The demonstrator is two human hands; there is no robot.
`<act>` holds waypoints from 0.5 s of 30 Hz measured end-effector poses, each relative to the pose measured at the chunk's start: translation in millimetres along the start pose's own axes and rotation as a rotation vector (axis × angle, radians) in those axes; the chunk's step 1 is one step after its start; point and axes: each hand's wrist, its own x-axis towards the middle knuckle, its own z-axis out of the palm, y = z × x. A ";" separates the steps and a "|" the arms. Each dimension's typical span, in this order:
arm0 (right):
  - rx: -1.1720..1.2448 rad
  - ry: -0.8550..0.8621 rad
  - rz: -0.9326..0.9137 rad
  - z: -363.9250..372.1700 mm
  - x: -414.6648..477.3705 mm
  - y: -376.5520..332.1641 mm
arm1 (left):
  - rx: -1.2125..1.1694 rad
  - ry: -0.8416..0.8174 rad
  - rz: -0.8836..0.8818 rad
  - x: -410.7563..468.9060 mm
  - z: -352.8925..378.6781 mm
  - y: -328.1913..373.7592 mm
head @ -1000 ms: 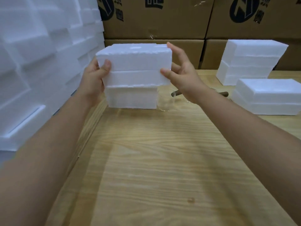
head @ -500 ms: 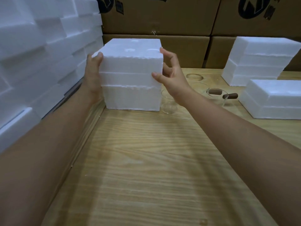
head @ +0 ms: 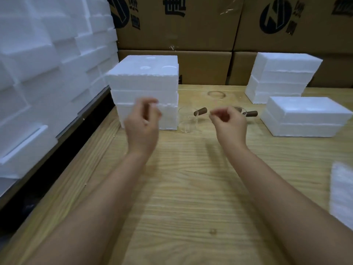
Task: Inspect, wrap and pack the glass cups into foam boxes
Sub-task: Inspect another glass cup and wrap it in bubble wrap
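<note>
A stack of white foam boxes [head: 145, 81] stands at the back left of the wooden table [head: 187, 188]. Right beside it sits a clear glass cup [head: 188, 121] with a brown wooden handle. A second glass cup [head: 246, 112] with the same kind of handle is partly hidden behind my right hand [head: 228, 124]. My left hand [head: 142, 125] hovers in front of the stack, blurred, fingers loosely curled and holding nothing. My right hand hangs over the table with loosely curled fingers, also empty.
More foam boxes stand at the back right [head: 282, 77] and in a lower pile [head: 303, 119] nearer me. A wall of foam pieces [head: 47, 64] lines the left side. Cardboard cartons [head: 191, 25] close off the back. A white foam sheet [head: 342, 192] lies at the right edge.
Both hands set the top foam box down onto the stack, let go and pulled back toward me. The view has tilted down and back.
</note>
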 end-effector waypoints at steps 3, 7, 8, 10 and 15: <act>-0.079 -0.007 0.134 -29.1 -20.7 23.8 | -0.097 -0.307 -0.276 -44.3 29.6 16.0; -0.250 -0.004 0.187 -55.2 -23.5 43.3 | 0.029 -0.519 -0.425 -71.6 51.5 19.7; -0.271 0.010 0.194 -58.6 -20.5 45.8 | 0.048 -0.522 -0.419 -72.6 51.9 18.4; -0.292 0.050 0.220 -63.3 -11.4 49.0 | 0.042 -0.504 -0.429 -72.4 50.3 14.9; -0.349 0.131 0.294 -70.7 25.8 60.9 | 0.034 -0.523 -0.436 -70.5 51.9 11.2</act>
